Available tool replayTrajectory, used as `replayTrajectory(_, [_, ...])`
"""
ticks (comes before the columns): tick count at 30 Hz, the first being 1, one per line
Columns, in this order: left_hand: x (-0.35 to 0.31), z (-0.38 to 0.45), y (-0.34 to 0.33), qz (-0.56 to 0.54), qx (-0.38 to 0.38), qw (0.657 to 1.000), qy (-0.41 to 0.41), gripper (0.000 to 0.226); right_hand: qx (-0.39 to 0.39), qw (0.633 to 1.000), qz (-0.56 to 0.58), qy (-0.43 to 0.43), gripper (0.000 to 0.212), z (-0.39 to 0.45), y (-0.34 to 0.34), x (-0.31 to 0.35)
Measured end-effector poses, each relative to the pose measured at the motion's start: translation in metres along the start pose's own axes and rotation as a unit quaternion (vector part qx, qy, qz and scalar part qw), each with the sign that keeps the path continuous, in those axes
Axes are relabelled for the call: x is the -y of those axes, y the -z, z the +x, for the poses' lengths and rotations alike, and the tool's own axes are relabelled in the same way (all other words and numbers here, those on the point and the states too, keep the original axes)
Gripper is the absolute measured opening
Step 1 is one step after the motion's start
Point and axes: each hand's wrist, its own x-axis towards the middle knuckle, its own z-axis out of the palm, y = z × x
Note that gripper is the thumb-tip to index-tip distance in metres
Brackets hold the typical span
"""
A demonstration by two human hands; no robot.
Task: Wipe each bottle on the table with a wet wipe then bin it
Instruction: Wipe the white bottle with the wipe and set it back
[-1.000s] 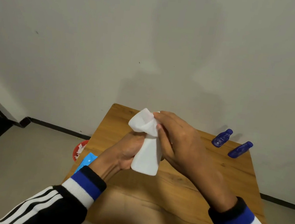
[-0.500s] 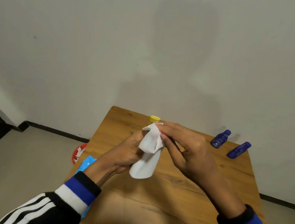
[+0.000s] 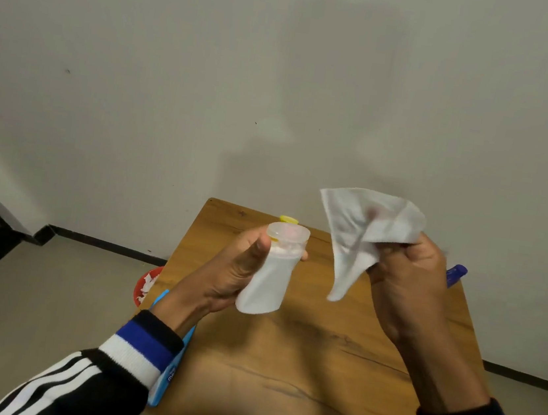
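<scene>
Bare white wall is filling the upper frame above a wooden table [image 3: 332, 369]. Left hand [image 3: 233, 271] is gripping one white bottle [image 3: 269, 279] at centre; right hand [image 3: 409, 275] is pinching one wet wipe [image 3: 363, 225], apart from it. Wiping seems finished; binning probably comes next. One blue bottle [image 3: 456, 274] is showing at right.
</scene>
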Motion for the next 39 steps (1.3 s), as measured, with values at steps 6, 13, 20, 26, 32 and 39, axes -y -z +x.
replayTrajectory(6, [-0.009, -0.017, -0.023, 0.065, 0.004, 0.996, -0.061, 0.032, 0.21, 0.83, -0.357, 0.374, 0.024, -0.013, -0.028, -0.006])
replayTrajectory(13, [-0.008, -0.012, -0.023, 0.056, -0.01, 0.996, -0.065, 0.036, 0.174, 0.869, -0.339, 0.316, 0.024, -0.01, -0.014, -0.017])
replayTrajectory(20, [0.001, 0.001, 0.001, -0.122, 0.001, 0.992, 0.022, 0.085, -0.035, 0.989, 0.068, -0.13, 0.018, -0.008, -0.001, -0.021])
replayTrajectory(26, [0.005, 0.012, -0.014, -0.069, -0.106, 0.992, 0.0, 0.067, 0.002, 0.998, -0.063, -0.014, 0.019, -0.009, -0.03, -0.018])
replayTrajectory(32, [-0.005, 0.021, -0.025, -0.052, -0.229, 0.972, -0.016, 0.063, -0.007, 0.965, -0.232, 0.123, 0.023, -0.017, -0.037, -0.041])
replayTrajectory(39, [-0.013, 0.023, -0.025, -0.02, -0.273, 0.96, -0.059, 0.051, 0.023, 0.954, -0.273, 0.119, 0.024, -0.041, -0.031, -0.051])
